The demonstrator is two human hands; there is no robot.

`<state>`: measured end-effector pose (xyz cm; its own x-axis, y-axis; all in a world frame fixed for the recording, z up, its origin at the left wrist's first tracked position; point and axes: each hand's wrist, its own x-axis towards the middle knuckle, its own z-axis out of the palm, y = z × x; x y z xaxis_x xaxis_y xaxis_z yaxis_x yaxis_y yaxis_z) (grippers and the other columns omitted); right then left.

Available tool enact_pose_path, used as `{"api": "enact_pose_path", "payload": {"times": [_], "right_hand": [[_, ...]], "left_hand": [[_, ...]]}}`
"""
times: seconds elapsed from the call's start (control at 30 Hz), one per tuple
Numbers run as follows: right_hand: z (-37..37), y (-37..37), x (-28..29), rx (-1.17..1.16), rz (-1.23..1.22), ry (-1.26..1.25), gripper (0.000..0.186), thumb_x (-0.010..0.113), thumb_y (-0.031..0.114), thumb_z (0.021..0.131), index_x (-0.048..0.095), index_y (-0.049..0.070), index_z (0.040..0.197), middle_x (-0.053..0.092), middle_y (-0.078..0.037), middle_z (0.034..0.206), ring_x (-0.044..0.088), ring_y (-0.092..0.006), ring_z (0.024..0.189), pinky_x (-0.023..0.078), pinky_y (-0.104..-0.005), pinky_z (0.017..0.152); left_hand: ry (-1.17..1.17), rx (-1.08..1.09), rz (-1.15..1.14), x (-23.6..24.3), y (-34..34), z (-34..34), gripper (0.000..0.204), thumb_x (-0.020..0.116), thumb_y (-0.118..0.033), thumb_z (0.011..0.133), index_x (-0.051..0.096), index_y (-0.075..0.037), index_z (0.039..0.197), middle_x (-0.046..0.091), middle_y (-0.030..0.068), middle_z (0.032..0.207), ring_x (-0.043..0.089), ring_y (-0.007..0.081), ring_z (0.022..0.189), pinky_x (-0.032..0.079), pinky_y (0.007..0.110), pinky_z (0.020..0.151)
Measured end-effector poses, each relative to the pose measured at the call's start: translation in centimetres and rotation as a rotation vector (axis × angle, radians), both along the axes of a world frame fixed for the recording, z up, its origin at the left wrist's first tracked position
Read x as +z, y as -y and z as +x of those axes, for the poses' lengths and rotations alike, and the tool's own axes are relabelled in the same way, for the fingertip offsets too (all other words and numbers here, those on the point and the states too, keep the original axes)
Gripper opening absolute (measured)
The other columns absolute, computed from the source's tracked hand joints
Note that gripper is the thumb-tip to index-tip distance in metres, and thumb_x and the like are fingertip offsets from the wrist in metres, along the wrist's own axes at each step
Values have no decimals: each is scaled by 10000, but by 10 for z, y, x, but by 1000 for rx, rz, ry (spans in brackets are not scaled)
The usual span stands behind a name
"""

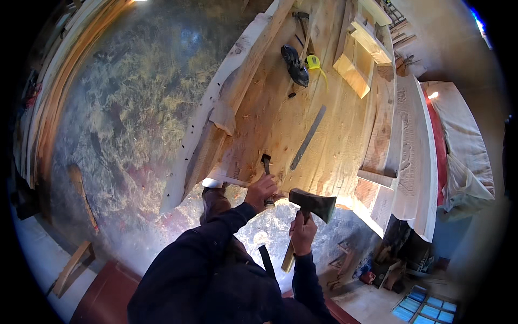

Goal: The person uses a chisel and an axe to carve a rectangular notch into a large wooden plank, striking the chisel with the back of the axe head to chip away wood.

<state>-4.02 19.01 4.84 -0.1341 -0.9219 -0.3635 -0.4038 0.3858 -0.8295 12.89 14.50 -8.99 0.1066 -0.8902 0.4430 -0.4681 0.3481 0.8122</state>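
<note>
My left hand (261, 190) is closed around a chisel (267, 164), whose dark metal end points away from me over the near edge of a large wooden panel (275, 119). The handle's end sticks out below my fingers. To its right, my right hand (303, 232) grips a hatchet (313, 204) by its wooden handle, just under the dark head. The blunt back of that head faces the chisel handle, with a small gap between them. A flat metal ruler (308, 137) lies on the panel beyond both hands.
Farther up the panel lie a yellow tape measure (313, 62), a black tool (295, 66) and a hammer (302, 21). A thick pale board (210, 102) bounds the left side, wooden blocks (353, 75) the right. Long boards (70, 70) line the far left; a wooden-handled tool (81, 189) lies on the floor.
</note>
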Motion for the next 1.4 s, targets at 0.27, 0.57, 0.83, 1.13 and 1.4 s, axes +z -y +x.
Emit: {"api": "enact_pose_path", "payload": {"times": [0.27, 0.57, 0.83, 1.13, 1.4], "right_hand": [[1, -18, 8, -44, 46, -1, 209, 607, 212, 1020, 621, 18, 943, 567, -18, 598, 535, -84, 474, 413, -261, 428], [39, 46, 146, -55, -708, 239, 428, 408, 430, 1083, 560, 42, 992, 523, -59, 638, 496, -135, 489, 407, -258, 431], [42, 84, 28, 474, -325, -431, 313, 655, 273, 984, 684, -35, 1034, 726, -250, 913, 713, -415, 854, 542, -458, 731], [81, 62, 163, 33, -660, 394, 554, 345, 538, 1090, 534, 93, 820, 482, -28, 574, 491, -117, 475, 388, -248, 417], [24, 56, 29, 518, -385, -625, 317, 725, 294, 929, 709, -23, 918, 681, -280, 845, 668, -443, 775, 526, -447, 676]], "left_hand": [[-164, 44, 229, 34, 57, 11, 374, 740, -376, 928, 586, -88, 747, 573, 128, 719, 599, 338, 682, 438, 453, 586], [10, 65, 434, 50, 79, 25, 455, 720, -549, 878, 593, -135, 740, 674, 84, 751, 679, 341, 719, 487, 461, 585], [-36, 108, 328, 28, 68, 17, 214, 730, -322, 849, 619, -161, 761, 660, 93, 734, 670, 345, 720, 480, 453, 593], [-21, 65, 499, 44, 72, 28, 401, 745, -505, 858, 617, -152, 717, 638, 113, 709, 663, 351, 721, 486, 449, 608], [-40, 86, 456, 28, 70, 19, 387, 737, -521, 840, 640, -159, 741, 671, 109, 729, 676, 376, 746, 492, 484, 630]]}}
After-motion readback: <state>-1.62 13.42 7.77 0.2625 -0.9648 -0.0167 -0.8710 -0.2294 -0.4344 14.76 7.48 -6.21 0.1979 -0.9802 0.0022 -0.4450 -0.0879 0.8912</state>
